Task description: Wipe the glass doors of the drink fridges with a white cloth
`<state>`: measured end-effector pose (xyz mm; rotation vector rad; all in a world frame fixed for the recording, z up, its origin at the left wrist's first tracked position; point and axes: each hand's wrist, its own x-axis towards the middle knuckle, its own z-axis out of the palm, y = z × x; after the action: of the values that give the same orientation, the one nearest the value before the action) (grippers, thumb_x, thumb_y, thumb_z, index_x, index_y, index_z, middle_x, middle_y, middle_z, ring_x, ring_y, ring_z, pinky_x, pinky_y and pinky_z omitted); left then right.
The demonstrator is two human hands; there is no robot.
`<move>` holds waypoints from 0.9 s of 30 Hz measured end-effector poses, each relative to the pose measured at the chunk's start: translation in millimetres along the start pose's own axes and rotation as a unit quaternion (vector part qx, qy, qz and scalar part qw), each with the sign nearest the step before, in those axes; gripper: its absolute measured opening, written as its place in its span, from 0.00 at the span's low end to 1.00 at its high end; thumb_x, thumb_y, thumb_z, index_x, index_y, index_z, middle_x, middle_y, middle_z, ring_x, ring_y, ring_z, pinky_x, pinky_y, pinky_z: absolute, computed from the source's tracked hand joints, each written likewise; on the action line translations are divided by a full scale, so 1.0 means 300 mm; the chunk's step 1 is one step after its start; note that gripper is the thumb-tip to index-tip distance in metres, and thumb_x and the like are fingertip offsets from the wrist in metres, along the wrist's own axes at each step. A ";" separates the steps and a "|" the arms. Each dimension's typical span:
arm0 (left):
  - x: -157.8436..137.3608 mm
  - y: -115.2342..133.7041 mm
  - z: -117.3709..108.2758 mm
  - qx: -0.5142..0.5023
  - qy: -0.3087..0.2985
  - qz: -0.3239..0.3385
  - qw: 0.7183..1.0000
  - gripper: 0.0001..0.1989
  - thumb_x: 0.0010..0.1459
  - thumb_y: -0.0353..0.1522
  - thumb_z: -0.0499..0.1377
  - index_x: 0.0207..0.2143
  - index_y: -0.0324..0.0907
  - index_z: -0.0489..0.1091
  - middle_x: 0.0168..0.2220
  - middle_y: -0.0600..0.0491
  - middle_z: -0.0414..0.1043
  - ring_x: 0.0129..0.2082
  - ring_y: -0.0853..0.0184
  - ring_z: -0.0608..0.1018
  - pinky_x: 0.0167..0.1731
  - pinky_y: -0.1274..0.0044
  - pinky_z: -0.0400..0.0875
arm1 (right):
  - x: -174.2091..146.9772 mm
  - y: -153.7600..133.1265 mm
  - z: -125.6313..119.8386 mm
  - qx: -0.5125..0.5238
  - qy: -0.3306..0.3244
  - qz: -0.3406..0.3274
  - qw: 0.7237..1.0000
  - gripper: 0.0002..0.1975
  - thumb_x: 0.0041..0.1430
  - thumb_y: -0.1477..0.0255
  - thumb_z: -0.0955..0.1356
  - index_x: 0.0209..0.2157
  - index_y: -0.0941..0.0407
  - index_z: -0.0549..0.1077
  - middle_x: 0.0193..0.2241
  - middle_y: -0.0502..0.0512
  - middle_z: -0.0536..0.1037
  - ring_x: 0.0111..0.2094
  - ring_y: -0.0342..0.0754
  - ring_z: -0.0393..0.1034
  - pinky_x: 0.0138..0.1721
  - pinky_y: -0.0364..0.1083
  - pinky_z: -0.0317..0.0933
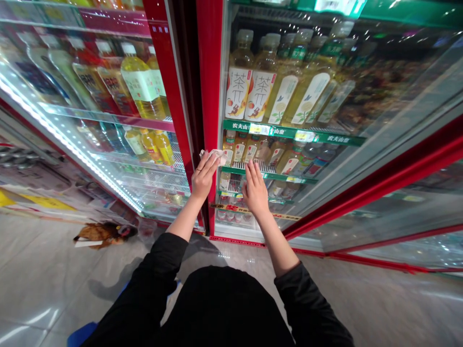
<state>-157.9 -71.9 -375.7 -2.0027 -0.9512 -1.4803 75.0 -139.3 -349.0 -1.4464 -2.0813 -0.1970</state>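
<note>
My left hand (pixel 202 178) presses a crumpled white tissue (pixel 218 157) against the red frame (pixel 210 86) at the left edge of a glass fridge door. Its fingers lie over the tissue, and a ring shows on one of them. To the right, my right hand (pixel 256 189) rests on the glass, fingers stretched out and the palm turned away from me. I see nothing held in it. Behind the glass stand bottles of tea (pixel 237 91) and smaller bottles (pixel 251 148) on shelves with green price strips (pixel 235 126).
On the left, a second lit fridge (pixel 159 29) holds several rows of drink bottles (pixel 142 82). More red-framed glass doors (pixel 398 212) run off to the right. A brown, feathery-looking item (pixel 103 234) lies on the tiled floor (pixel 36 260) at left. Something blue (pixel 81 335) shows at the bottom left.
</note>
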 end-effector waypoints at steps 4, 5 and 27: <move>0.003 0.021 0.020 -0.017 -0.069 0.048 0.996 0.23 0.82 0.25 0.49 0.73 0.43 0.68 0.70 0.51 0.76 0.77 0.62 0.68 0.79 0.67 0.68 | -0.007 0.002 -0.006 -0.008 0.005 -0.003 1.000 0.40 0.74 0.77 0.59 0.83 0.47 0.46 0.81 0.53 0.58 0.83 0.52 0.45 0.80 0.63 0.60; 0.026 0.023 0.025 -0.018 -0.072 0.065 0.995 0.24 0.82 0.24 0.49 0.73 0.43 0.69 0.70 0.50 0.76 0.77 0.62 0.68 0.78 0.67 0.69 | -0.008 0.001 -0.009 -0.006 0.014 -0.003 1.000 0.40 0.75 0.77 0.58 0.83 0.45 0.47 0.81 0.52 0.60 0.83 0.51 0.46 0.80 0.62 0.60; 0.032 -0.011 -0.051 -0.026 -0.035 -0.062 0.997 0.24 0.83 0.33 0.50 0.76 0.41 0.60 0.72 0.43 0.72 0.77 0.58 0.69 0.79 0.63 0.66 | 0.256 -0.167 -0.013 0.053 0.054 -0.054 0.996 0.22 0.81 0.70 0.60 0.67 0.50 0.77 0.63 0.62 0.80 0.64 0.60 0.74 0.69 0.61 0.72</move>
<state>-168.2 -78.4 -361.8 -2.0771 -1.0939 -1.5228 13.7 -98.9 -293.8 -1.2353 -2.0514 -0.2010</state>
